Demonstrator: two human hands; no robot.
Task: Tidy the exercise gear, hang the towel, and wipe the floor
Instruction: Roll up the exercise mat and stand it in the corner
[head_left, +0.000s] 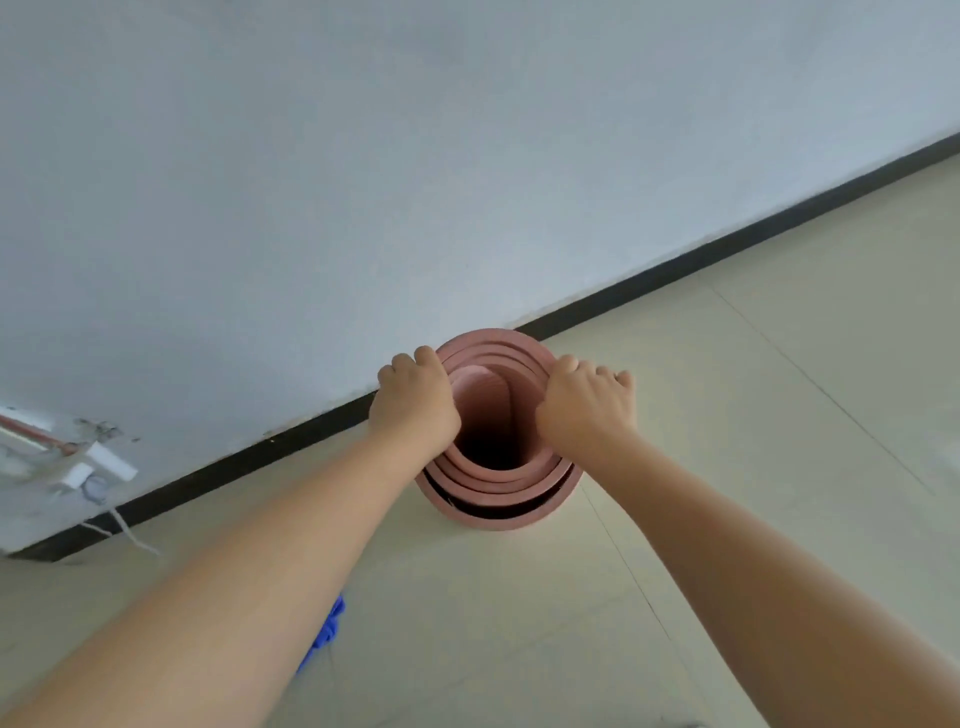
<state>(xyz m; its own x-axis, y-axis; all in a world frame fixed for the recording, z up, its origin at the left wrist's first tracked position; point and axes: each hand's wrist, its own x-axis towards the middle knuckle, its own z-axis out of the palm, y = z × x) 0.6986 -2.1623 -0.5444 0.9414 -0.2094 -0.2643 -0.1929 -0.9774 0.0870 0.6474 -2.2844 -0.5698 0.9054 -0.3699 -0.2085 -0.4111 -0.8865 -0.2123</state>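
- The gear-tidying step looks well along — the pink exercise mat (498, 493) is rolled and stands on end on the floor (727, 467), just beside the wall (363, 182).
- No towel hanging or wiped floor shows; I judge both still left (a blue cloth (324, 634) peeks out below the left arm).
- The left hand (413, 400) and right hand (587, 400) each grip the roll's top rim, fingers curled over it.
- The mat's coils sit loose — gaps between layers, hollow core.

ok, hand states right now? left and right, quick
Left hand: closed, gripping the left rim of the upright rolled pink foam mat.
Right hand: closed, gripping the mat's right rim.
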